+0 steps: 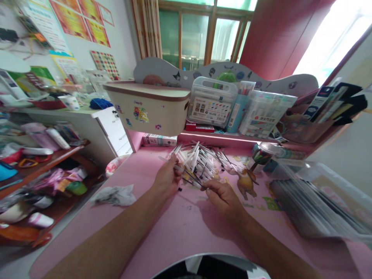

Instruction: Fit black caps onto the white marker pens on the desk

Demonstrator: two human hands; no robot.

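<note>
On the pink desk point(186, 232), a loose pile of white pen barrels point(194, 159) and thin dark refills lies in front of me. My left hand point(167, 176) is closed around a slim translucent pen barrel point(163, 159) at the pile's left side. Between thumb and forefinger, my right hand point(222, 195) pinches a thin dark pen refill point(194, 177). That refill slants up and left toward the barrel; whether its far end is inside the barrel I cannot tell. A small black cap point(180, 189) rests on the desk just below my left hand.
A crumpled white tissue point(114, 195) lies at the left. Along the right stands a clear plastic box point(314, 209) of dark, thin items. Behind the pile, a raised shelf carries a lidded cream bin point(157, 110), a marker case point(212, 102) and a pen holder point(308, 130).
</note>
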